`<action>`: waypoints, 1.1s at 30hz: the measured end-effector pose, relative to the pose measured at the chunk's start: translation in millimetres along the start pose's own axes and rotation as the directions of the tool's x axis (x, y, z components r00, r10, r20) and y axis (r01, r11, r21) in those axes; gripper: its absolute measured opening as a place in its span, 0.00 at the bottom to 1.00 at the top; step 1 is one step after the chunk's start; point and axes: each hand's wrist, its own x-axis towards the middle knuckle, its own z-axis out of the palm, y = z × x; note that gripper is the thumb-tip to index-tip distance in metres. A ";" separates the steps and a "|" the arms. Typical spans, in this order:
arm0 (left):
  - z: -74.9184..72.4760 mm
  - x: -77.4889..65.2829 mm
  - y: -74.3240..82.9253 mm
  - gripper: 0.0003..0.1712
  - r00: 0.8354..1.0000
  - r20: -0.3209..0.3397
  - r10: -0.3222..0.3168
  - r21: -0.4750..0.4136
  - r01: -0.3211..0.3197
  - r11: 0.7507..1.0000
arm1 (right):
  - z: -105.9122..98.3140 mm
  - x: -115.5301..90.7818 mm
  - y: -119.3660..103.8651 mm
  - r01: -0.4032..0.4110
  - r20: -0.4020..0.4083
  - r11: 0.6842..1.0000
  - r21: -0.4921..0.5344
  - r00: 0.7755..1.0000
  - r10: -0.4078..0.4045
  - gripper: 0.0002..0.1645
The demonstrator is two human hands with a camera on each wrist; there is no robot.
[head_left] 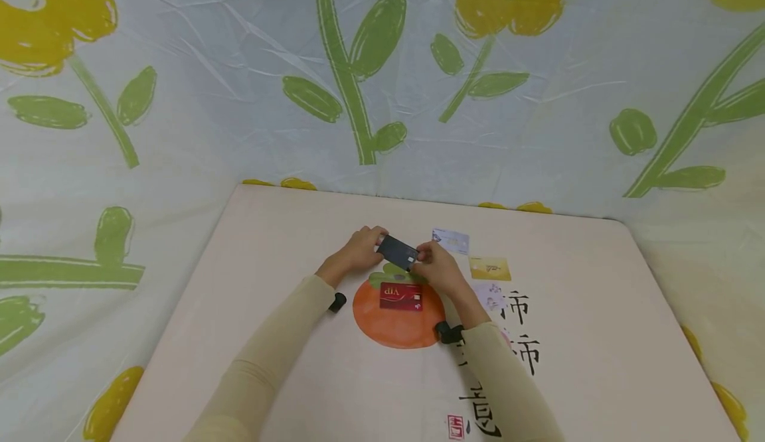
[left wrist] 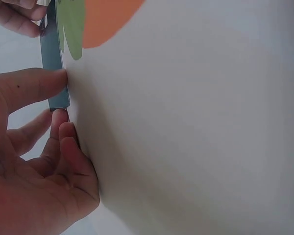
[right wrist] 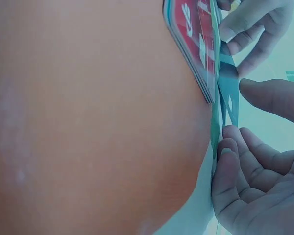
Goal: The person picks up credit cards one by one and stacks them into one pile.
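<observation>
A dark card with a small chip is held between both hands near the middle of the table. My left hand pinches its left end, the thumb lying across it in the left wrist view. At the opposite end, the fingers and thumb of my right hand grip the chip side. Just below, a red VIP card lies on the orange fruit print. The right wrist view shows the red card on top of a stack of several cards.
Right of the hands lie a pale blue card, a gold card and a floral purple card; a pink one is partly hidden by the right sleeve. Flower-patterned cloth hangs behind the table.
</observation>
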 end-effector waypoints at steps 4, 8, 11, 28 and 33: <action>0.9 -0.8 2.6 0.31 1.000 -0.013 -0.003 0.008 0.003 1.000 | -1.9 -3.0 -2.1 0.006 -0.001 1.000 0.006 1.000 -0.006 0.25; 0.7 -1.7 3.7 0.30 1.000 -0.019 -0.007 0.005 0.007 1.000 | -2.9 -5.2 -3.0 0.015 -0.009 1.000 0.014 1.000 -0.015 0.25; 0.2 -2.7 2.6 0.28 1.000 -0.023 -0.006 -0.019 0.006 1.000 | -3.7 -6.8 -3.9 0.015 -0.017 0.999 0.045 1.000 -0.015 0.25; 0.8 -22.5 -5.3 0.22 0.998 -0.069 0.007 -0.348 -0.031 0.937 | -5.4 -10.6 -0.2 -0.041 0.013 0.976 0.216 0.999 0.039 0.25; 2.7 -29.6 -4.0 0.23 0.998 -0.052 -0.025 -0.412 0.001 0.911 | -7.5 -13.5 0.1 -0.045 0.008 0.973 0.225 0.999 0.044 0.25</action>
